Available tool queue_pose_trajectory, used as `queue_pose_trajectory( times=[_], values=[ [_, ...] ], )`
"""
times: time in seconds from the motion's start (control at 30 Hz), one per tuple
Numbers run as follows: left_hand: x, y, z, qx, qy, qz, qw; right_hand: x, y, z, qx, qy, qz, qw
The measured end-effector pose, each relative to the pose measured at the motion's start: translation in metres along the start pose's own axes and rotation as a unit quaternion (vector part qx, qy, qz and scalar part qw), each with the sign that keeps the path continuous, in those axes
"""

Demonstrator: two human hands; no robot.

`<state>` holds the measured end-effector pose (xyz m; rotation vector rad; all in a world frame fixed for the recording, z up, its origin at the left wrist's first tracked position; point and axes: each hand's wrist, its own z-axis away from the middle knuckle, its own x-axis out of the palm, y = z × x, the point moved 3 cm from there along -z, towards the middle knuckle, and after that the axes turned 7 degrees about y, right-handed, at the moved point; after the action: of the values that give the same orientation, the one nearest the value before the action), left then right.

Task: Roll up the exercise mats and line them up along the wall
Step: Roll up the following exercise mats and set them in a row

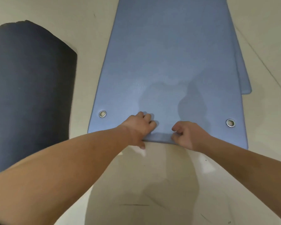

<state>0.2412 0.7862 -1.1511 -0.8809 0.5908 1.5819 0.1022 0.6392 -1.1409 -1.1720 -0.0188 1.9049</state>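
The blue mat [169, 54] lies flat, stretching away from your hands, still to be rolled. The dark mat [31, 86], left of your left hand [139, 125], looks rolled already (a second blue mat [243, 75] peeks out beyond your right hand [188, 135]). Both hands pinch the near edge, fingers curled.
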Motion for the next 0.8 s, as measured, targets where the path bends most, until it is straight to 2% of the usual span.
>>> queue_pose_trajectory(
  times=[0.13,0.23,0.27,0.37,0.43,0.5,0.6,0.7,0.8],
  values=[
    [-0.004,-0.003,0.004,0.039,0.006,-0.056,0.998,0.006,0.001,0.002,-0.032,0.007,0.049,0.998],
    [0.005,0.025,0.007,0.009,-0.029,-0.095,0.995,0.012,-0.005,0.004,-0.051,0.008,0.087,0.995],
    [0.004,0.029,0.008,-0.012,-0.032,-0.079,0.996,0.014,-0.008,0.006,-0.062,0.007,0.107,0.992],
    [-0.026,0.02,0.013,-0.056,0.024,0.062,0.996,0.016,-0.015,0.011,-0.107,0.055,0.209,0.97],
    [-0.039,0.01,0.021,-0.055,0.043,0.086,0.994,0.012,-0.019,0.016,-0.135,0.096,0.27,0.948],
    [-0.047,0.001,0.035,-0.048,0.053,0.088,0.994,0.003,-0.019,0.017,-0.144,0.12,0.288,0.939],
    [-0.061,-0.012,0.054,-0.055,0.071,0.13,0.987,-0.021,-0.02,0.019,-0.146,0.124,0.261,0.946],
    [-0.081,-0.015,0.071,-0.04,0.092,0.159,0.982,-0.059,-0.03,0.032,-0.143,0.087,0.226,0.96],
    [-0.093,-0.001,0.086,0.007,0.086,0.241,0.967,-0.093,-0.032,0.059,-0.116,-0.033,0.201,0.972]
  ],
)
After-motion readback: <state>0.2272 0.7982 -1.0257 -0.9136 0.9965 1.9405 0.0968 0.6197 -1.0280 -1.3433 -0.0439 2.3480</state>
